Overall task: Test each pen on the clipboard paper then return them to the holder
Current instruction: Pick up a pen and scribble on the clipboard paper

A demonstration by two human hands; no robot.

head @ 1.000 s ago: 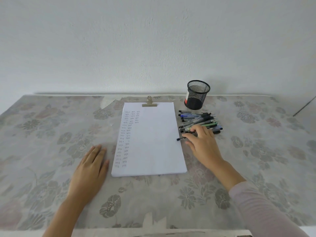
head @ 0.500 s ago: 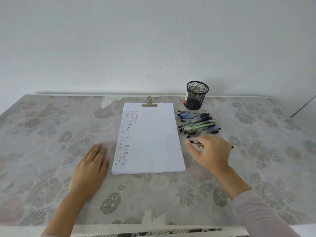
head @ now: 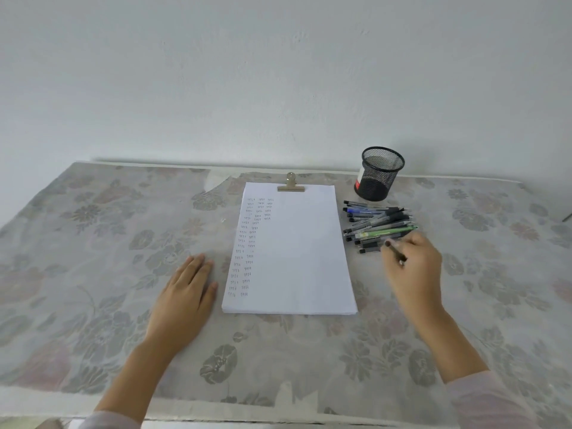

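A clipboard with white paper [head: 297, 258] lies mid-table, with columns of small pen marks down its left side and a brass clip [head: 290, 184] at the top. A pile of pens [head: 377, 224] lies to its right. Behind the pile stands a black mesh holder [head: 380, 174], which looks empty. My right hand [head: 416, 267] hovers right of the paper, just below the pile, gripping a dark pen [head: 394, 251] whose end sticks out up and to the left. My left hand [head: 185, 295] rests flat on the table left of the clipboard.
A floral cloth [head: 93, 243] covers the table, which runs back to a white wall [head: 278, 72]. The front table edge [head: 216, 419] lies close to me. A thin dark object [head: 568, 216] shows at the far right edge.
My right hand picked one pen from the pile, drew back toward me, and now holds it turned with its end pointing up-left. My left hand stayed flat.
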